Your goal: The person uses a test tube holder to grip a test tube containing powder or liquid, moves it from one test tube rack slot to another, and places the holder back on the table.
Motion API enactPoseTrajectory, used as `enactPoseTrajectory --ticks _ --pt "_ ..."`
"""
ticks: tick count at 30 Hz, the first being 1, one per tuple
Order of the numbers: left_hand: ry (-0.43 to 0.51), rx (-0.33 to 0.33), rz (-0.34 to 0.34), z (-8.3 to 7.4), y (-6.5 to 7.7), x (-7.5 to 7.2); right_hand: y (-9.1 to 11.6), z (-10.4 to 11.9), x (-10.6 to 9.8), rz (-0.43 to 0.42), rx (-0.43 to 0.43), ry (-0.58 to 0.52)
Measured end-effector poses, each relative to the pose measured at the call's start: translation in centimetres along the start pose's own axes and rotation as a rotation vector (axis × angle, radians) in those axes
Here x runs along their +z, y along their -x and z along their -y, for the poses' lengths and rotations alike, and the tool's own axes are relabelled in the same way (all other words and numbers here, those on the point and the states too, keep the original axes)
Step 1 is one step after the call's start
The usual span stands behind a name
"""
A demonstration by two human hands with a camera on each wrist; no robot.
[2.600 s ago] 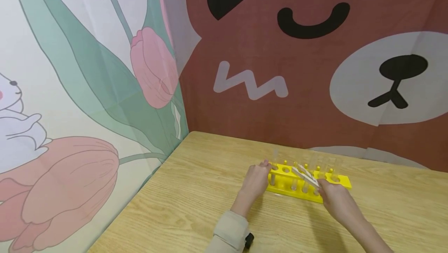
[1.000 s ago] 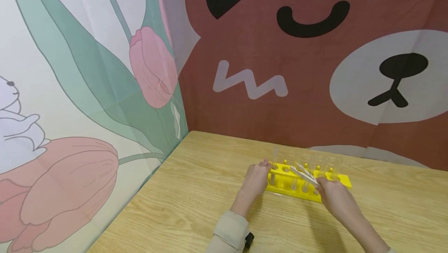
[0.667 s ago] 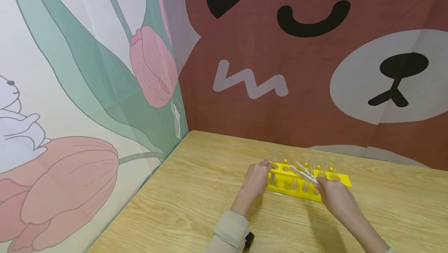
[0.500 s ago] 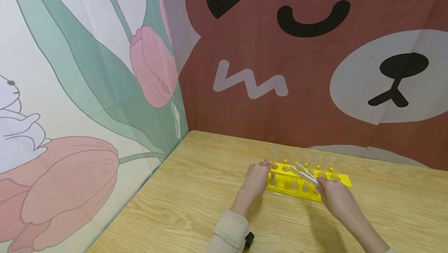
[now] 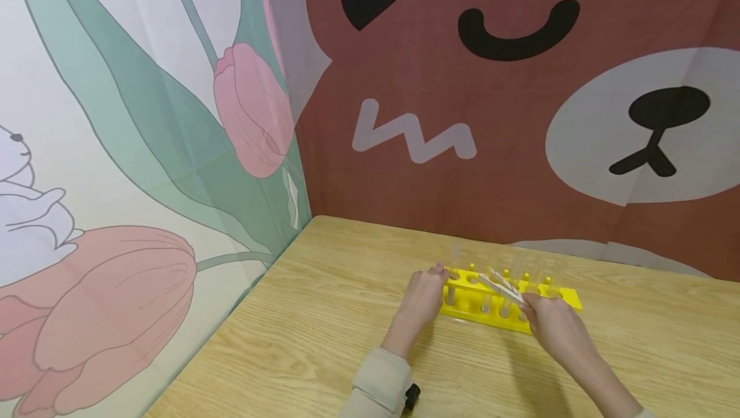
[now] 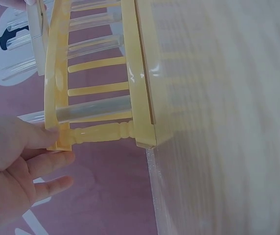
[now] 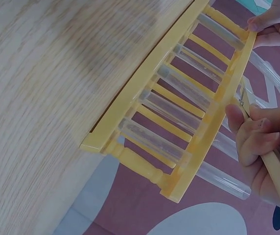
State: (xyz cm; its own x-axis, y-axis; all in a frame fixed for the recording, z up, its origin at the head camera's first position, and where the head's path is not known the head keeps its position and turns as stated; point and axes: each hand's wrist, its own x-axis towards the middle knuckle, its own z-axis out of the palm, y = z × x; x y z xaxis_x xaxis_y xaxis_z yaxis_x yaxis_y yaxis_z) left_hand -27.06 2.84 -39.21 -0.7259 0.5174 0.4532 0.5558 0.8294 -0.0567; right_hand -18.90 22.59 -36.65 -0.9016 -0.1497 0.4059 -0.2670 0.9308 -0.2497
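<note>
A yellow test tube rack (image 5: 569,299) stands on the table, with several clear test tubes (image 7: 152,139) upright in its holes. My left hand (image 5: 424,296) pinches the rack's left end at the top bar, thumb on one side and fingers on the other, beside the leftmost tube (image 6: 96,108). Between that tube and the others, one hole has no tube. In my right hand (image 5: 555,328) is a wooden test tube clamp (image 5: 502,289), held over the rack's front with its tip pointing left. The clamp's tip overlaps a tube near the middle of the top bar.
The wood-grain table (image 5: 277,341) reaches back to a printed cloth with a brown bear face (image 5: 405,200). Another cloth, with tulips (image 5: 254,110), hangs along the left edge. A small black piece (image 5: 412,397) sits at my left sleeve.
Since the oldest frame, my right hand and the clamp have shifted very slightly left. My left hand and the rack look the same throughout.
</note>
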Motion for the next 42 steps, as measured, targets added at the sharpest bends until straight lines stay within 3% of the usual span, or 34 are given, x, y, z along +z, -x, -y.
enactPoseTrajectory --ticks 22,42 --pt "-0.012 0.032 -0.049 0.03 -0.04 -0.15 -0.23 0.63 0.06 -0.028 -0.001 -0.017" --pt "0.012 0.012 -0.04 0.06 0.09 -0.1 -0.2 0.65 0.32 -0.019 -0.003 -0.035"
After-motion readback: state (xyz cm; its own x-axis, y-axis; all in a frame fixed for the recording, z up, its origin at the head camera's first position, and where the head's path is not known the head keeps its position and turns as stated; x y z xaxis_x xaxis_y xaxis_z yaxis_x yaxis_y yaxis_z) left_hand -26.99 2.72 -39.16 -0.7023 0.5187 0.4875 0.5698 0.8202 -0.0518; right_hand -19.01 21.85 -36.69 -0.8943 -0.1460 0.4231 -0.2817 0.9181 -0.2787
